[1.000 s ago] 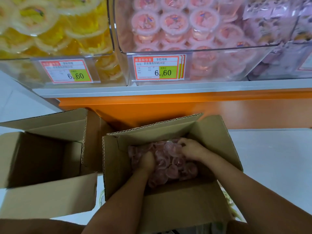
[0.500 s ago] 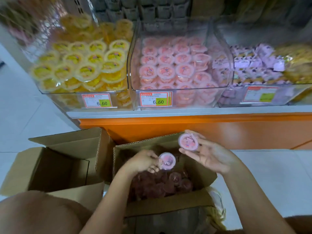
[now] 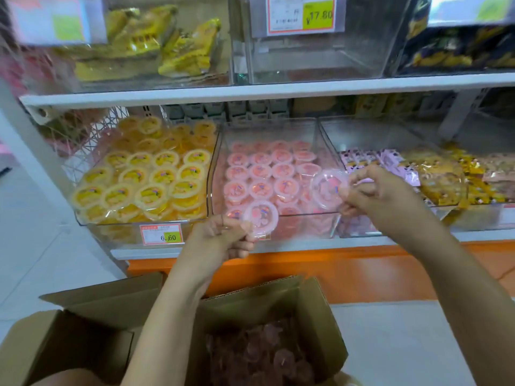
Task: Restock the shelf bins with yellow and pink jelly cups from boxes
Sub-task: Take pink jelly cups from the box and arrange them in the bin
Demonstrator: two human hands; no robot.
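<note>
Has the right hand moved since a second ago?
Yes. The right hand rose from the cardboard box up to the pink bin, holding a pink jelly cup.

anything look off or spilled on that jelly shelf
Nothing looks spilled or damaged. The pink jelly cups lie in flat rows; the yellow jelly cups do too in front, piled looser at the back. The left hand holds one pink cup, the right hand another.
</note>
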